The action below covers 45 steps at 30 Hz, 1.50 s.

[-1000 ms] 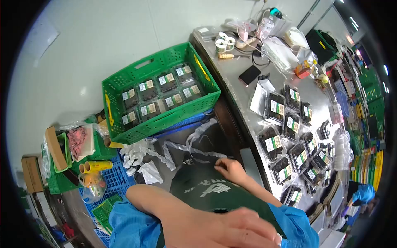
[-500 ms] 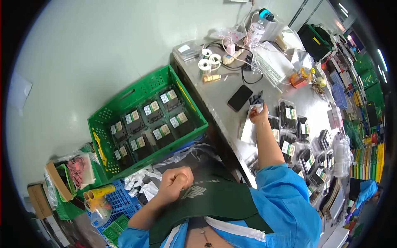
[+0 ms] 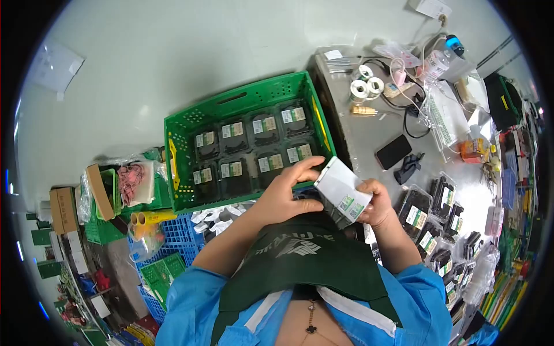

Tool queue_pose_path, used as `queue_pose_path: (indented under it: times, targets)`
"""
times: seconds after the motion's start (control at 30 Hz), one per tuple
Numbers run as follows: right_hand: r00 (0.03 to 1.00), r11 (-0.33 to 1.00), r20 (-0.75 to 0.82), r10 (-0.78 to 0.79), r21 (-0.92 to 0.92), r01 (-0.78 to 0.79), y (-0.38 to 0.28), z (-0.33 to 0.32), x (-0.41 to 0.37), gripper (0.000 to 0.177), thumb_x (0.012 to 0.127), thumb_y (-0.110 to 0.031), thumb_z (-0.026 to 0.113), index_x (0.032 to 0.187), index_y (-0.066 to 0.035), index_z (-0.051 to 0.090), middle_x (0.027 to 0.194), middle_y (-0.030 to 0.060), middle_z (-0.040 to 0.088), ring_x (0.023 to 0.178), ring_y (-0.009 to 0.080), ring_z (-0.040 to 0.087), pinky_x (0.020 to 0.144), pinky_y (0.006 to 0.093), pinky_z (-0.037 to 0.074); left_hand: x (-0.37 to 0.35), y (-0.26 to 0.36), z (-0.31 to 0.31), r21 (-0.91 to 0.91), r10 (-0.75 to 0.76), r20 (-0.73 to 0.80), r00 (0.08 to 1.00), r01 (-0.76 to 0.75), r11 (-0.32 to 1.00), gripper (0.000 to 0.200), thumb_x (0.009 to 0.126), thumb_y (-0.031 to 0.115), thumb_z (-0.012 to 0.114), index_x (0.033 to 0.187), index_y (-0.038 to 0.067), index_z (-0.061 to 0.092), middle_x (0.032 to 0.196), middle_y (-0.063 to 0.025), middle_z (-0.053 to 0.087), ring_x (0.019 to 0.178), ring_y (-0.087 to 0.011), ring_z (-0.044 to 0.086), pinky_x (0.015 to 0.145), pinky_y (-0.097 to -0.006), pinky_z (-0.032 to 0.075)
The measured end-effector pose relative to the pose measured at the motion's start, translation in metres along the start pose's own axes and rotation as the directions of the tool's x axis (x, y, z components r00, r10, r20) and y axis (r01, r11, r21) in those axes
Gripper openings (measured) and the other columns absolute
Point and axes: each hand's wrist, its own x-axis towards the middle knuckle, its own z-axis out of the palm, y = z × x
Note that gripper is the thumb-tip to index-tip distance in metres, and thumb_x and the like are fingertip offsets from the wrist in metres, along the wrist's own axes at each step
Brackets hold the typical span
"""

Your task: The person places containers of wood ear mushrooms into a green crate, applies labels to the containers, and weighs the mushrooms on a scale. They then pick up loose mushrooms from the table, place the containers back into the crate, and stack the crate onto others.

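In front of my apron, my right hand [image 3: 376,203] is closed on the right side of a white stack of labels [image 3: 341,183], thumb on its top face. Green-and-white print shows on the stack's lower end. On the opposite side is my left hand [image 3: 291,193], its thumb and fingers apart in a C shape, fingertips right at the stack's edge. Behind the hands, a green crate [image 3: 242,95] holds two rows of clear-boxed black parts [image 3: 232,138], each bearing a white, yellow and green label.
On the metal table [image 3: 363,135] lie a black phone [image 3: 394,152], a dark glove [image 3: 408,168], white rolls [image 3: 359,89], a wooden-handled tool [image 3: 363,110] and a keyboard [image 3: 441,118]. More packed black parts [image 3: 415,210] crowd its right side. A blue crate [image 3: 182,236] stands lower left.
My right hand has lifted the white stack from the table and brought it before my body. My left hand has gone from a fist to spread fingers beside it. The view has swung.
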Motion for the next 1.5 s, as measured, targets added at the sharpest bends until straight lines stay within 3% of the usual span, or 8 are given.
queue_pose_path:
  times: [0.1, 0.17, 0.27, 0.43, 0.53, 0.63, 0.77, 1.5]
  targets:
    - [0.969, 0.965, 0.227, -0.094, 0.260, 0.032, 0.024, 0.023, 0.033, 0.028, 0.078, -0.022, 0.045, 0.090, 0.001, 0.055, 0.055, 0.0039, 0.048, 0.041, 0.0139, 0.042, 0.048, 0.0239, 0.040, -0.024, 0.002, -0.011, -0.259, -0.081, -0.096, 0.992, 0.054, 0.964, 0.062, 0.073, 0.003, 0.065, 0.126, 0.002, 0.034, 0.110, -0.0103, 0.054, 0.099, -0.0169, 0.053, 0.087, -0.0308, 0.038]
    - [0.891, 0.931, -0.270, -0.364, -0.103, 0.349, 0.034, 0.094, 0.042, 0.034, 0.086, -0.026, 0.042, 0.106, 0.001, 0.049, 0.081, 0.0065, 0.055, 0.070, 0.0148, 0.053, 0.070, 0.0273, 0.043, -0.044, 0.003, -0.022, -0.253, -0.050, -0.179, 0.983, 0.003, 0.967, 0.054, 0.076, -0.001, 0.060, 0.124, 0.003, 0.036, 0.111, -0.0091, 0.053, 0.100, -0.0148, 0.051, 0.086, -0.0294, 0.039]
    - [0.185, -0.107, 0.245, -0.952, -0.829, 0.549, 0.057, 0.104, 0.047, 0.036, 0.089, -0.030, 0.040, 0.115, -0.006, 0.044, 0.111, 0.0072, 0.048, 0.100, 0.0194, 0.044, 0.085, 0.0338, 0.035, -0.077, 0.002, -0.048, -0.113, 0.047, -0.407, 0.912, -0.102, 0.988, 0.051, 0.077, -0.001, 0.060, 0.123, 0.003, 0.039, 0.115, -0.0088, 0.049, 0.102, -0.0150, 0.050, 0.086, -0.0285, 0.040]
    - [0.200, 0.384, 0.980, 0.004, -0.186, 0.904, 0.086, 0.229, 0.039, 0.025, 0.089, -0.032, 0.044, 0.085, -0.011, 0.057, 0.105, 0.0161, 0.056, 0.082, 0.0354, 0.056, 0.065, 0.0388, 0.043, -0.127, 0.002, -0.088, -0.127, 0.055, -0.497, 0.866, -0.135, 0.983, 0.050, 0.077, -0.003, 0.059, 0.123, 0.001, 0.040, 0.116, -0.0083, 0.048, 0.103, -0.0140, 0.048, 0.086, -0.0274, 0.039]
    - [0.020, 0.486, 0.988, -0.155, 0.059, 0.872, 0.103, 0.246, 0.075, 0.025, 0.085, -0.018, 0.043, 0.071, -0.002, 0.055, 0.082, 0.0219, 0.057, 0.068, 0.0420, 0.057, 0.060, 0.0424, 0.049, -0.155, 0.010, -0.103, -0.163, 0.044, -0.571, 0.820, -0.166, 0.973, 0.048, 0.076, -0.005, 0.059, 0.120, 0.000, 0.042, 0.116, -0.0077, 0.047, 0.106, -0.0133, 0.045, 0.088, -0.0264, 0.036]
    - [0.414, -0.168, 0.741, -0.528, -0.569, 0.805, 0.110, 0.210, 0.091, 0.007, 0.078, -0.002, 0.050, 0.072, -0.005, 0.048, 0.072, 0.0075, 0.054, 0.066, 0.0234, 0.056, 0.061, 0.0323, 0.046, -0.183, 0.007, -0.117, -0.082, 0.128, -0.566, 0.815, -0.211, 0.974, 0.046, 0.075, -0.006, 0.059, 0.118, 0.000, 0.043, 0.117, -0.0079, 0.047, 0.107, -0.0144, 0.045, 0.089, -0.0271, 0.035]
    - [0.698, 0.188, 0.390, -0.601, -0.780, 0.597, 0.140, 0.205, 0.133, 0.034, 0.075, -0.003, 0.065, 0.105, 0.000, 0.050, 0.083, 0.0045, 0.055, 0.074, 0.0110, 0.051, 0.066, 0.0250, 0.042, -0.204, 0.000, -0.129, 0.092, 0.188, -0.583, 0.791, -0.165, 0.982, 0.041, 0.074, -0.001, 0.062, 0.113, 0.000, 0.049, 0.114, -0.0115, 0.053, 0.106, -0.0185, 0.050, 0.090, -0.0290, 0.037]
    - [0.597, -0.264, 0.611, -0.520, -0.780, 0.567, 0.105, 0.185, 0.173, 0.009, 0.072, 0.000, 0.066, 0.079, -0.001, 0.060, 0.068, 0.0074, 0.053, 0.061, 0.0158, 0.052, 0.054, 0.0255, 0.042, -0.165, 0.011, -0.144, 0.419, 0.239, -0.664, 0.708, 0.089, 0.904, 0.012, 0.073, 0.009, 0.065, 0.084, 0.002, 0.064, 0.073, -0.0096, 0.064, 0.060, -0.0194, 0.060, 0.056, -0.0267, 0.046]
